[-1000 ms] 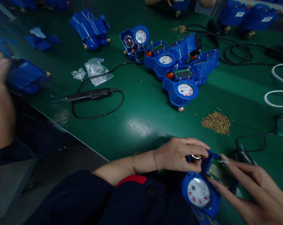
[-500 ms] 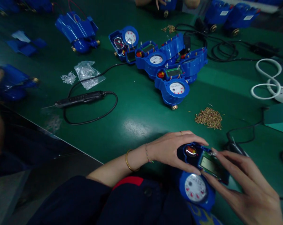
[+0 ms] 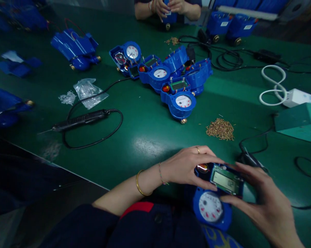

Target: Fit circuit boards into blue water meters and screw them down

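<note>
I hold a blue water meter [image 3: 212,206] at the near edge of the green table [image 3: 150,137], its white dial facing up. My left hand [image 3: 189,167] grips the meter's upper left side, by a round orange part. My right hand [image 3: 264,203] holds the right side, with fingertips at the edge of the small grey display screen [image 3: 224,181]. Both hands are closed on the meter.
Several open blue meters [image 3: 168,75] lie clustered mid-table, another [image 3: 74,48] at far left. A black electric screwdriver [image 3: 78,120] with cable, a screw bag [image 3: 88,91], a brass screw pile [image 3: 220,129], a teal box [image 3: 300,122]. Another person's hands [image 3: 168,7] work at the far edge.
The view tilted up, so the far worker's hands show. The meter turned flatter, display now facing up. My right fingers shifted to its right edge. The person at left dropped out of view.
</note>
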{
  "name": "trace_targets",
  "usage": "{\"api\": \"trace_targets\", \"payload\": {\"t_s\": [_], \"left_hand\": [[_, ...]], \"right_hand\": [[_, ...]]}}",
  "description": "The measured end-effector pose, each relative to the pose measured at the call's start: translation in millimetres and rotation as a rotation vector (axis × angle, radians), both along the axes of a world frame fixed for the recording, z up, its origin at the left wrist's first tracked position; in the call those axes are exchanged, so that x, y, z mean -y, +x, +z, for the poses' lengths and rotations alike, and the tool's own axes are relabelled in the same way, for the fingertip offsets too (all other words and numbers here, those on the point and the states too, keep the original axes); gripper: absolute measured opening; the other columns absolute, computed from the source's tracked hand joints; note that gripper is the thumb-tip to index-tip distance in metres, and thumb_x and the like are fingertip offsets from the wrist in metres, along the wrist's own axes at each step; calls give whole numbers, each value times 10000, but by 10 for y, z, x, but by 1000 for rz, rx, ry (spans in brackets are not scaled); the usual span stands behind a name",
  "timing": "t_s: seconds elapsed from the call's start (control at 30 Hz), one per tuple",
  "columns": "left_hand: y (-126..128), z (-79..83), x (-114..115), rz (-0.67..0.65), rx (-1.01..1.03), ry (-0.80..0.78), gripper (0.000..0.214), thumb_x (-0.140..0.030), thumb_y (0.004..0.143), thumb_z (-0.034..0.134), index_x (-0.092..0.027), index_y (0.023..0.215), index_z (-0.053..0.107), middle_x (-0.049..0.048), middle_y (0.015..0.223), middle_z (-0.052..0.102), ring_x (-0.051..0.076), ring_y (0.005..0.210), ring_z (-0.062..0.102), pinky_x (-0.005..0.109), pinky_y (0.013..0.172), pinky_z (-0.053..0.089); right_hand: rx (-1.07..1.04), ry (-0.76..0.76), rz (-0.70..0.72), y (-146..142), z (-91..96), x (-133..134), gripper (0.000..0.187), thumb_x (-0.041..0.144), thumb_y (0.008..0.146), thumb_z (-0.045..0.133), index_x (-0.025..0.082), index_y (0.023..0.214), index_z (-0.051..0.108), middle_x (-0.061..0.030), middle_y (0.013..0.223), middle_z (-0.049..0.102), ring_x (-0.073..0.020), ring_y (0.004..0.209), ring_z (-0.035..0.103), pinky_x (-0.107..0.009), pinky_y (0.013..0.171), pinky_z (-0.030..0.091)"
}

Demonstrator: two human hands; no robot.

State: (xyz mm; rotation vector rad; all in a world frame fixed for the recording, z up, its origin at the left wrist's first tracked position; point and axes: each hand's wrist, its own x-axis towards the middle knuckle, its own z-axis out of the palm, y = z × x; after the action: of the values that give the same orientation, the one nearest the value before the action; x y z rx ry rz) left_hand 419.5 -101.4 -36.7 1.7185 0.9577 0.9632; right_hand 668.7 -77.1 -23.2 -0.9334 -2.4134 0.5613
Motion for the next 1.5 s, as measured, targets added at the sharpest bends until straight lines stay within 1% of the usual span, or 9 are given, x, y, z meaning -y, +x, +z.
{"api": "trace_targets", "payload": {"t_s": [0.2, 0.33, 0.47, 0.67, 0.8, 1.0, 1.17, 1.27, 1.5], "left_hand": [[-21, -9, 8, 17, 59, 16, 540, -387, 755, 790, -208, 1239, 633, 123, 1401, 565, 259, 1272, 567, 396, 1092, 446], [-53, 39, -37, -27, 4, -35, 552, -424, 770, 777, -185, 1244, 624, 96, 1168, 677, 227, 1095, 628, 354, 974, 495], [-68, 99, -99, -85, -38, -87, 587, -404, 762, 788, -192, 1283, 619, 90, 1164, 649, 217, 1086, 610, 338, 959, 485], [-8, 137, -97, -80, -30, -120, 573, -315, 749, 796, -189, 1278, 614, 107, 1233, 607, 235, 1173, 573, 385, 1038, 451], [24, 118, -88, -84, 8, -149, 572, -355, 762, 801, -222, 1277, 593, 90, 1294, 621, 243, 1203, 583, 408, 1050, 441], [1, 101, -102, -88, 20, -186, 586, -361, 741, 831, -232, 1269, 613, 81, 1238, 667, 254, 1129, 623, 392, 989, 461], [-33, 107, -89, -73, 34, -224, 610, -359, 712, 855, -211, 1260, 633, 88, 1208, 681, 255, 1089, 640, 378, 957, 470], [-44, 93, -85, -66, 57, -233, 622, -343, 684, 874, -205, 1246, 648, 84, 1185, 690, 252, 1074, 644, 370, 949, 472], [-40, 54, -88, -37, 104, -259, 634, -323, 630, 893, -198, 1213, 679, 85, 1148, 692, 253, 1046, 646, 373, 939, 474]], "right_hand": [[-292, -297, -106, -5, -218, 157, 542, 362, 845, 762, 217, 1326, 559, -95, 1308, 608, -217, 1218, 595, -292, 1000, 526], [-399, -393, -123, -69, -227, 219, 521, 329, 906, 689, 236, 1394, 528, -93, 1352, 597, -209, 1245, 590, -289, 1019, 526], [-396, -395, -115, -69, -203, 182, 460, 268, 891, 695, 247, 1336, 581, -98, 1327, 609, -237, 1257, 578, -358, 1034, 527], [-306, -425, -118, -43, -164, 174, 453, 288, 914, 663, 281, 1351, 548, -84, 1364, 572, -222, 1304, 531, -357, 1076, 491], [-299, -437, -133, -50, -150, 189, 473, 299, 895, 693, 288, 1351, 565, -84, 1373, 578, -244, 1309, 533, -400, 1092, 483], [-432, -679, -130, 174, -99, -123, 560, 438, 840, 757, 312, 1357, 582, -58, 1391, 584, -237, 1271, 576, -346, 1060, 510], [-174, -375, -419, 340, -121, -682, 339, 463, 891, 652, 226, 1126, 710, -58, 1059, 745, -214, 939, 733, -304, 854, 614], [-4, -237, -378, 244, -210, -995, 326, 458, 909, 572, 206, 1032, 739, -59, 990, 755, -230, 877, 735, -337, 808, 610], [277, -111, -280, -188, -405, -1433, 219, 194, 911, 528, 174, 980, 735, -88, 1021, 734, -229, 947, 700, -353, 879, 547]]}}
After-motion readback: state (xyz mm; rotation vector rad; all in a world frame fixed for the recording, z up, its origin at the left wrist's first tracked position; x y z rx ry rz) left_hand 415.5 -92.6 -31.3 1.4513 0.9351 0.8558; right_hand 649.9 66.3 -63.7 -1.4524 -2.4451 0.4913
